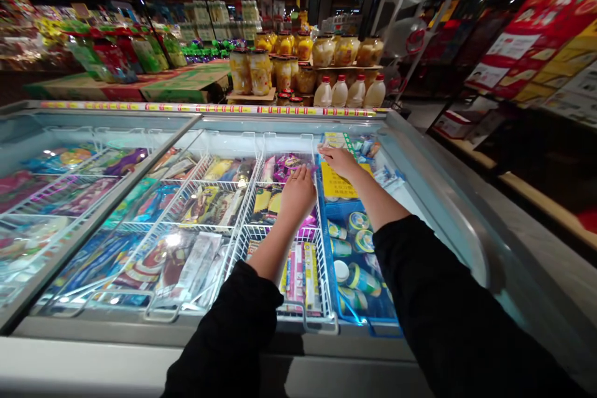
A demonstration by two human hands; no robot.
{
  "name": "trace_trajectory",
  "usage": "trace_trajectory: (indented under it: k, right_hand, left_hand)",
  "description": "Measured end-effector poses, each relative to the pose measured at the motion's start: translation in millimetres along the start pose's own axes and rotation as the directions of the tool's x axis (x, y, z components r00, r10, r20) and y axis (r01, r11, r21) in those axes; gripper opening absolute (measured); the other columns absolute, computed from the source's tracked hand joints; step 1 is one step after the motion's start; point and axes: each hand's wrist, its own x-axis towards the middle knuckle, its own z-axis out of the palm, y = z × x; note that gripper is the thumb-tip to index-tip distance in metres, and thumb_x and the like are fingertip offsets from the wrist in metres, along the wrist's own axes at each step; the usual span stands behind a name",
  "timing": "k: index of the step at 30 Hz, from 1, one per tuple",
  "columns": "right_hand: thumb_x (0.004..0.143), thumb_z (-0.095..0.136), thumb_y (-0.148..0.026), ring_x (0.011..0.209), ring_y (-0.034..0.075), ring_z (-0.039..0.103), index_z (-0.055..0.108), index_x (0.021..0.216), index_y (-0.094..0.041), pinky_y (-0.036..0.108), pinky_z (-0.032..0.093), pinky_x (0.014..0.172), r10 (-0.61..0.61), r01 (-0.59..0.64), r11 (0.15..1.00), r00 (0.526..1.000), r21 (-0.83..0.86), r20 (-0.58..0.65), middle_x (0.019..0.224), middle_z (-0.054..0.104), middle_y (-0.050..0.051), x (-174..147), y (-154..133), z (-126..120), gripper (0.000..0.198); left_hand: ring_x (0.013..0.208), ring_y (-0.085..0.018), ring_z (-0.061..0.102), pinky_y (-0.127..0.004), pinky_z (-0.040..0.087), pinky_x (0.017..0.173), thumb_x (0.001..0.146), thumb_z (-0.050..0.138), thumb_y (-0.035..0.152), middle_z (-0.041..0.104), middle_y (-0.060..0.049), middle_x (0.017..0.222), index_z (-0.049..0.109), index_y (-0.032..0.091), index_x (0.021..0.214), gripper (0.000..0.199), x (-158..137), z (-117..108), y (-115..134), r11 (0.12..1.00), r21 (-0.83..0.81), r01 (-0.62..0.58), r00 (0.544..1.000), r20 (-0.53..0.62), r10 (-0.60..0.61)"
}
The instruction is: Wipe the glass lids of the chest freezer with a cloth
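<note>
My left hand (pixel 300 189) reaches into the chest freezer (pixel 438 236), palm down with its fingers stretched forward. It is over wire baskets (pixel 326 273) of packaged ice creams, close to shiny purple packets (pixel 288 166); whether it touches them I cannot tell. Farther right, my right hand (pixel 342 160) has its fingers extended leftward, beside a green-and-white box (pixel 336 138) and above a yellow sign (pixel 338 180). Its fingertips are near the basket's edge, and I make out nothing held. Below the sign, a blue basket (pixel 333 289) contains several ice cream tubs (pixel 364 241).
A sliding glass lid frame (pixel 135 174) crosses the freezer's left half. Beyond the back rim stand jars of fruit (pixel 249 71) and white bottles with red caps (pixel 339 92). Stacked red boxes (pixel 527 43) are on the right.
</note>
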Motion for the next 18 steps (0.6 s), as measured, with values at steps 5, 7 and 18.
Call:
trace_trajectory:
  k: [5,7,18]
  right_hand:
    - [0.102,0.057,-0.017,0.144,0.022,0.058,0.076,0.133,-0.032,0.04,0.044,0.124,-0.188,0.184,0.981,0.98,0.068,0.067,0.145,0.069,-0.002,-28,-6,0,0.039]
    - [0.102,0.058,-0.017,0.143,0.021,0.06,0.076,0.133,-0.033,0.039,0.044,0.123,-0.21,0.203,0.974,0.976,0.101,0.064,0.142,0.071,-0.002,-38,4,-5,0.039]
    - [0.101,0.059,-0.015,0.144,0.022,0.058,0.077,0.13,-0.034,0.041,0.043,0.125,-0.186,0.181,0.979,0.982,0.093,0.04,0.143,0.07,-0.003,-43,-8,3,0.039]
  left_hand:
    - [0.156,-0.024,0.044,-0.039,0.034,0.131,0.105,0.038,0.013,0.048,-0.019,0.164,0.05,0.001,0.156,0.054,1,-1,-1,1.0,-0.003,-0.012,1.0,0.008,0.012]
    - [0.156,-0.025,0.044,-0.039,0.034,0.13,0.105,0.038,0.013,0.049,-0.019,0.164,0.05,0.001,0.156,0.054,1,-2,-1,1.0,0.002,-0.008,1.0,0.005,0.008]
    - [0.156,-0.023,0.044,-0.037,0.032,0.131,0.104,0.039,0.013,0.05,-0.018,0.164,0.052,0.002,0.155,0.054,1,-7,-1,1.0,-0.017,-0.006,1.0,0.014,0.006]
